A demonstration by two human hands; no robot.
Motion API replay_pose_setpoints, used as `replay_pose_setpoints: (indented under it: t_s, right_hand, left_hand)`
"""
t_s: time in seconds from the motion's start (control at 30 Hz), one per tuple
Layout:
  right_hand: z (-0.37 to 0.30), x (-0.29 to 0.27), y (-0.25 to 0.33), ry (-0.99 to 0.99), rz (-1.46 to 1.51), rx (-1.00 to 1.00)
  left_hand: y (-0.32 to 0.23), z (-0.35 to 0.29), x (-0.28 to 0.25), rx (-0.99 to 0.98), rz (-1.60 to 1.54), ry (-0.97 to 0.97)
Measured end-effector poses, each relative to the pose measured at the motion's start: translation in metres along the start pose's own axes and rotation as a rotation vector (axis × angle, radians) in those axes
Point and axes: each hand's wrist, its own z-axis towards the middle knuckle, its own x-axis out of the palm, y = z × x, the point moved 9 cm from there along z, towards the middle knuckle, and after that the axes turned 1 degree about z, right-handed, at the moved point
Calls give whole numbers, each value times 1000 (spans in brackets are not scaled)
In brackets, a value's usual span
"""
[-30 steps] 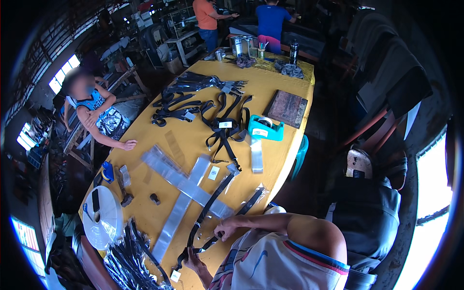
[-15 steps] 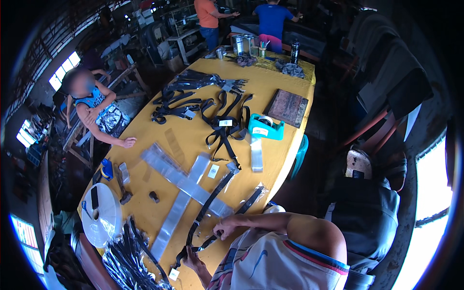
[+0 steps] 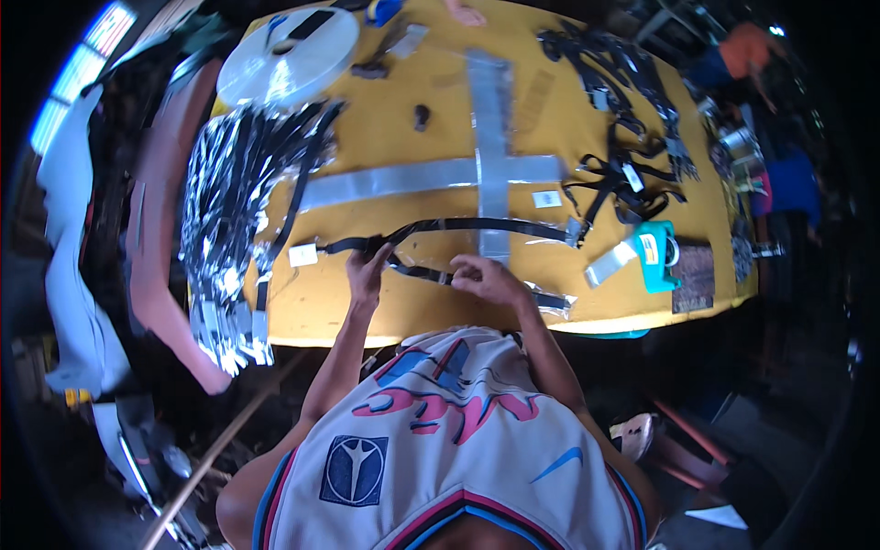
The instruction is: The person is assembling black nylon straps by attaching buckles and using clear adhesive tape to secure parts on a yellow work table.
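Note:
A long black strap [image 3: 477, 223] lies across the near part of the yellow table [image 3: 376, 316], and part of it seems to be in clear plastic. Its left end has a white tag [image 3: 302, 255]. My left hand [image 3: 368, 273] pinches the strap where its two lengths meet. To the right, my right hand [image 3: 490, 280] has its fingers curled on the lower length, which runs under the hand and out toward a plastic-wrapped end [image 3: 552, 302]. Beyond my hands, flat clear plastic sleeves [image 3: 385, 183] lie crossed, with a small white card [image 3: 546, 199] beside them.
Plastic-wrapped black straps [image 3: 229, 174] are heaped at the left, below a large white roll [image 3: 321, 64]. At the right are loose black straps [image 3: 628, 174], a teal tape dispenser [image 3: 654, 257] and a brown board [image 3: 694, 280]. Another person's hand [image 3: 466, 13] rests at the far edge.
My view has swung round and down, so the table now lies crosswise before me. Both hands stay on the strap, with its lower length stretched between them.

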Motion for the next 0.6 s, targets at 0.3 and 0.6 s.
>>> replay_pose_setpoints:
  t_s: [0.3,0.6]
  right_hand:
    - [49,-5,119,-174,-146,-305]
    - [108,61,157,173,-319,-220]
  left_hand:
    - [-27,-30,21,74,-109,68]
    - [-49,-49,43,114,-52,128]
